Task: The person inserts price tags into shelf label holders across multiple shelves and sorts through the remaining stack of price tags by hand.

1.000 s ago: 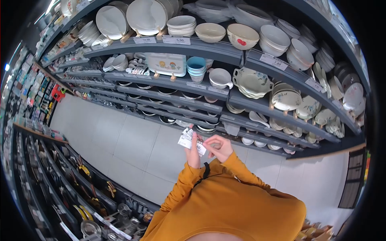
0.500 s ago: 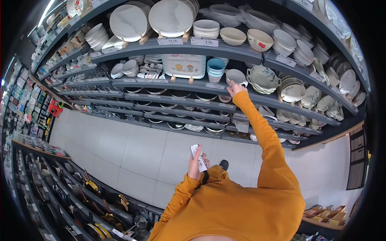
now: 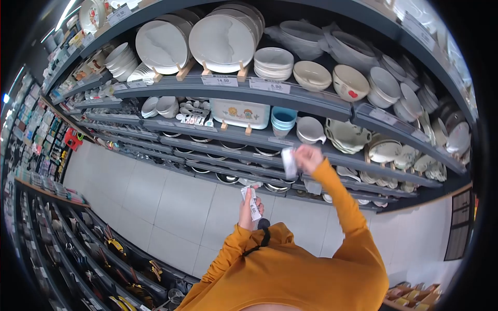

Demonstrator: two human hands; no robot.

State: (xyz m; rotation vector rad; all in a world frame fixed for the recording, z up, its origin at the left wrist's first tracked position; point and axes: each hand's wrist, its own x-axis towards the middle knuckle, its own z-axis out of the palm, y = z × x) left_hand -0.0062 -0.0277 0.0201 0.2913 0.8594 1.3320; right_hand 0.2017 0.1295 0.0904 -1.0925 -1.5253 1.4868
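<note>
White tags point(image 3: 253, 203), 6.50 readable, are clasped in the curled left hand point(image 3: 245, 213) above grey tiles point(image 3: 176, 202); a blurred slip point(image 3: 289, 163) is pinched by the right hand point(image 3: 310, 158).

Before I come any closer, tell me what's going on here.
A person faces shop shelves of dishes. Their left hand holds printed price labels low in front of the body. Their right hand is raised, holding a white slip; in the picture it shows below a white bowl. The slip is too blurred to read.
</note>
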